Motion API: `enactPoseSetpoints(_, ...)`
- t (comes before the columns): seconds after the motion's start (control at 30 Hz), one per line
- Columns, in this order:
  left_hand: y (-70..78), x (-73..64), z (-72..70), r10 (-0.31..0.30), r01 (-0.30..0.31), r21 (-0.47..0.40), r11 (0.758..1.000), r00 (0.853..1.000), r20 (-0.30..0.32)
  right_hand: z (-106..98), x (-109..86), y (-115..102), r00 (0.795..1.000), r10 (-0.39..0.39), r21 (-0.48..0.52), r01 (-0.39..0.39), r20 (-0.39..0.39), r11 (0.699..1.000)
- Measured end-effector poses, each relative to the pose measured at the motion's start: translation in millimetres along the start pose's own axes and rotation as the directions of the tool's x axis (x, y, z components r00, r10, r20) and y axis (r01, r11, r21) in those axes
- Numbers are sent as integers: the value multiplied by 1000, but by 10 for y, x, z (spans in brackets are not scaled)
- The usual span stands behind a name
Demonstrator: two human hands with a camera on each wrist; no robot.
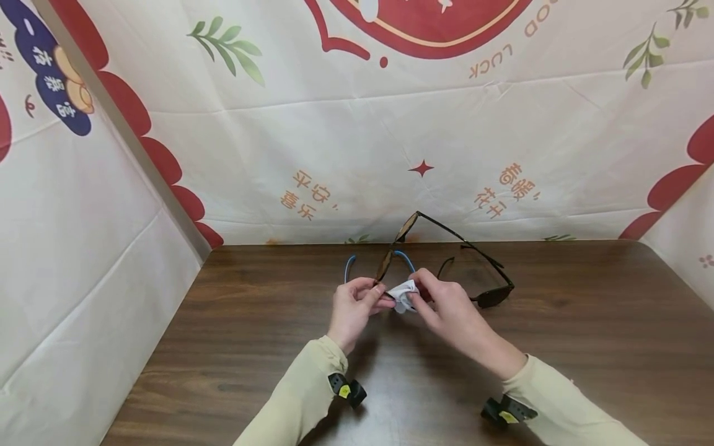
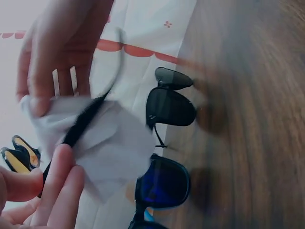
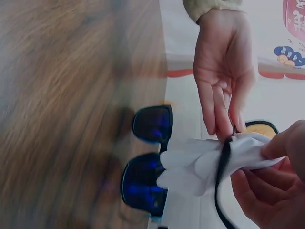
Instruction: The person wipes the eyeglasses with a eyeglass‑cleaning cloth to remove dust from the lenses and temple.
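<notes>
My left hand [image 1: 352,306] pinches one temple of a pair of black-framed glasses with yellow-amber lenses [image 1: 407,227], which stand raised above the table. In my right hand [image 1: 452,310] is a white cloth [image 1: 403,294], held between thumb and fingers against the same temple. The left wrist view shows the dark temple [image 2: 86,119] crossing in front of the spread cloth, its curved tip pointing up. In the right wrist view the cloth [image 3: 200,167] hangs in folds behind the temple, with the left fingertips [image 3: 224,129] at the temple's other part.
Sunglasses with dark blue lenses [image 3: 143,183] and blue temples [image 1: 349,267] rest on the brown wooden table [image 1: 234,347] behind the hands. Black sunglasses [image 1: 493,297] lie to their right. A white printed cloth backdrop [image 1: 251,167] hangs along the table's far edge.
</notes>
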State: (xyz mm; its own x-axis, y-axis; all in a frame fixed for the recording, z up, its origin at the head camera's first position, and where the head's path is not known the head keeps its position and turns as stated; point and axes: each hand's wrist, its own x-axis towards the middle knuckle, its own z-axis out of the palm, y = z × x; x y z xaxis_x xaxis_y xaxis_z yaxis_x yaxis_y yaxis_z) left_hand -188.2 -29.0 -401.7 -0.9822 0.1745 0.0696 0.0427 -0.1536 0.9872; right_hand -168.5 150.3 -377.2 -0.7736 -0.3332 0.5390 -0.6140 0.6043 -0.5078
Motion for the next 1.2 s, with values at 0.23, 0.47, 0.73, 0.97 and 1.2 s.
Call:
enactPoseSetpoints(0.23,-37,-20,89,53,-52,12,999,997,-58,104,46,-43,999,9,68,-6,-44,998)
enactPoseSetpoints(0.47,-61,-36,140,65,-64,19,998,995,-74,160,66,-34,996,35,121,-24,-84,992)
enactPoseSetpoints(0.73,-63,-42,159,62,-62,2,998,997,-49,53,50,37,1000,16,160,-14,-9,987)
enactPoseSetpoints(0.97,-53,-32,126,28,-27,22,999,997,-76,-129,-68,136,992,-36,101,24,123,995)
enactPoseSetpoints(1.2,1,-1,45,35,-33,21,999,995,-90,-363,-222,247,976,-40,98,19,215,995)
